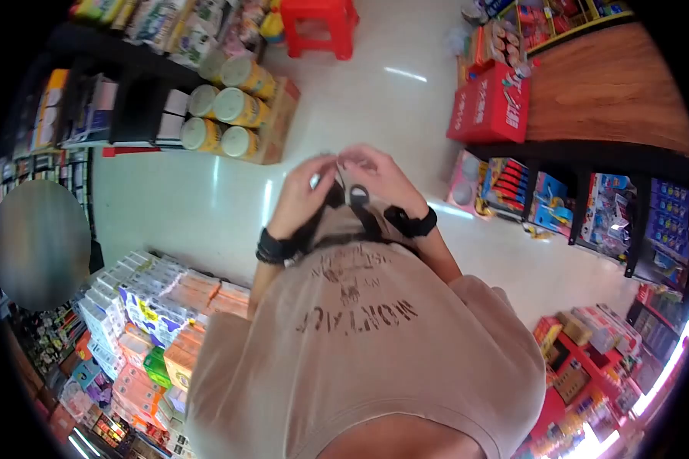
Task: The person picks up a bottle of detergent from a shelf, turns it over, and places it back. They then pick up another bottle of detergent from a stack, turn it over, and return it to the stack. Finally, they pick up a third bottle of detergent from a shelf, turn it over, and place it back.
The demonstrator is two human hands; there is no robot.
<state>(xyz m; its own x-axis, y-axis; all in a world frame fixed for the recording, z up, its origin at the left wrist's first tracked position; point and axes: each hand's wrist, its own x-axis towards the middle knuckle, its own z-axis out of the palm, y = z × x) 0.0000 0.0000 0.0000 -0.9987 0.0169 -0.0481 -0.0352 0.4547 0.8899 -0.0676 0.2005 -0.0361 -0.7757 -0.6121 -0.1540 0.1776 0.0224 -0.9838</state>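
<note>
My left hand point(305, 193) and my right hand point(383, 177) are raised in front of my waist, fingertips close together. Both hands have curled fingers, and the tips are blurred. Whatever may be between the fingertips is too small to make out. A black band point(277, 246) is around one wrist and another black band point(412, 222) around the other. Below the hands is my beige shirt point(360, 306) with dark lettering.
A red stool point(319, 29) stands ahead on the pale floor point(375, 99). Yellow tubs point(241, 109) with white lids are at the left. At the right, a red box point(488, 105) sits by a wooden counter point(605, 84). Stacked cartons point(161, 298) and a person point(42, 245) are at the lower left.
</note>
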